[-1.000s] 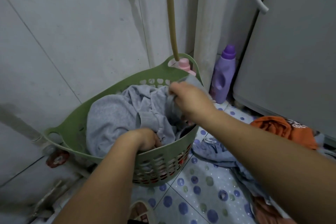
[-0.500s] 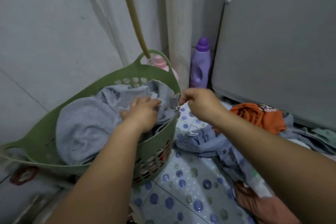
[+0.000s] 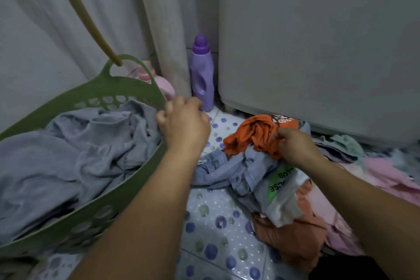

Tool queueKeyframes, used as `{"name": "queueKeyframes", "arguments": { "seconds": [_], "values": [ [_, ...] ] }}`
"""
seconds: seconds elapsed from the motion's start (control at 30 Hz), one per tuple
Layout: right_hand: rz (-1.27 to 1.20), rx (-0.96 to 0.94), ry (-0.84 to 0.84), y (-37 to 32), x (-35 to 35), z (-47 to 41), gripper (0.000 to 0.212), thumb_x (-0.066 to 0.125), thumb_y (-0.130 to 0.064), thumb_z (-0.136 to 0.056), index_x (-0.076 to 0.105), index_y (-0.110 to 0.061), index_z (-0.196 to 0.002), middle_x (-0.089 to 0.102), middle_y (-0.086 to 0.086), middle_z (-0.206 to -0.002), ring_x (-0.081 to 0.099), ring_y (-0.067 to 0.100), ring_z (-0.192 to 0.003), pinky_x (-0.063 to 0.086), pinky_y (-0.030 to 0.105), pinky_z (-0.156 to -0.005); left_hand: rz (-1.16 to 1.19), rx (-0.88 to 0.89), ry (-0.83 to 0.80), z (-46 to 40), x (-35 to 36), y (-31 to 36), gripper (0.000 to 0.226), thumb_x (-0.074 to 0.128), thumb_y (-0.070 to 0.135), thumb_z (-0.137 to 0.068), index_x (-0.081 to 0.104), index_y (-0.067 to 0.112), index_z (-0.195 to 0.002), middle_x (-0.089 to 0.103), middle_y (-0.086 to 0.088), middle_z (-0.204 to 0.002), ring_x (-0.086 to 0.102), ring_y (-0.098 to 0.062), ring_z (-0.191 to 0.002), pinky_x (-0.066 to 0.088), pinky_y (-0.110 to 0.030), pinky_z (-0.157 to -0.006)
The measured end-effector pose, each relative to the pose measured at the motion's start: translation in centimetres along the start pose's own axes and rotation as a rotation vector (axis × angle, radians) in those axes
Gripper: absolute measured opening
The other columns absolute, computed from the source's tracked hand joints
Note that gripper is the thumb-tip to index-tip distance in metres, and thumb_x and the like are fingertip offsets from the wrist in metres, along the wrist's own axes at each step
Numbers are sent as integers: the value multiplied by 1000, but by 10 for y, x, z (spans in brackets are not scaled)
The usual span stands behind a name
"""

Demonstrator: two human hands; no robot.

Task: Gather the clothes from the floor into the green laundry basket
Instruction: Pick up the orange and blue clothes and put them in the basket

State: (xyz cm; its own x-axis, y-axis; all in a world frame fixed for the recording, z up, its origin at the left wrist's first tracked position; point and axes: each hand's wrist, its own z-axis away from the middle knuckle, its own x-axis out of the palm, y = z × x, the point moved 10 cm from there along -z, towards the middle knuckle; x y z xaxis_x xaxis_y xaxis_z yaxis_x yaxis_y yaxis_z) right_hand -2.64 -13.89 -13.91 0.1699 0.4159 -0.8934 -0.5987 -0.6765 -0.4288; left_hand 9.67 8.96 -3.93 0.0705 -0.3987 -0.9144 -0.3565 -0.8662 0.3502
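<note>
The green laundry basket (image 3: pixel 127 88) stands at the left, filled with grey clothes (image 3: pixel 79 154). My left hand (image 3: pixel 184 123) hovers over the basket's right rim with loosely curled fingers and holds nothing. To the right, a pile of clothes lies on the floor. My right hand (image 3: pixel 293 145) grips the orange garment (image 3: pixel 252 134) at the pile's top. Under it lie a blue-grey garment (image 3: pixel 227 168), a white piece with green print (image 3: pixel 281 188), a rust-coloured piece (image 3: pixel 291 234) and pink clothes (image 3: pixel 386 173).
A grey washing machine (image 3: pixel 318 41) stands behind the pile. A purple bottle (image 3: pixel 201 75) and a pink bottle (image 3: pixel 159 82) stand in the corner. A tan hose (image 3: pixel 91 22) hangs down to the basket's handle. The floor (image 3: pixel 216 223) has dotted tiles.
My right hand has left the basket, moved right and taken hold of the orange garment. My left hand has lifted off the grey clothes to the rim. The view has swung right.
</note>
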Motion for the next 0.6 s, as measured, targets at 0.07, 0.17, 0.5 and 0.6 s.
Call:
{"name": "queueKeyframes", "arguments": {
  "seconds": [0.07,0.17,0.5,0.6],
  "values": [
    [16,13,57,10,-1,-4,32,52,-9,-83,64,-19,-111,66,14,-115,61,33,-102,49,36,-84,58,85,-101,7,31,34,31,51,27,-88,60,26,-118,52,-4,-128,42,-27,-124,27,-39,-102],
    [139,53,61,23,6,-11,49,62,-35,-81,51,-19,-126,55,11,-129,52,32,-119,43,43,-95,119,93,-327,19,87,59,32,51,26,-89,57,29,-121,51,-1,-131,46,-25,-125,29,-40,-103],
    [-46,-18,31,9,12,-29,23,48,-26,-92,44,-21,-70,63,12,-88,59,27,-88,42,37,-85,403,139,-653,37,152,76,71,65,10,-81,34,24,-144,47,-7,-139,49,-25,-125,39,-26,-97],
    [-822,-28,-17,-19,-21,-28,29,50,-5,-92,44,-19,-68,50,7,-64,49,13,-52,41,25,-54,465,92,-540,24,142,72,97,75,13,-68,22,25,-148,45,-12,-138,46,-32,-127,41,-39,-105]
  ]
}}
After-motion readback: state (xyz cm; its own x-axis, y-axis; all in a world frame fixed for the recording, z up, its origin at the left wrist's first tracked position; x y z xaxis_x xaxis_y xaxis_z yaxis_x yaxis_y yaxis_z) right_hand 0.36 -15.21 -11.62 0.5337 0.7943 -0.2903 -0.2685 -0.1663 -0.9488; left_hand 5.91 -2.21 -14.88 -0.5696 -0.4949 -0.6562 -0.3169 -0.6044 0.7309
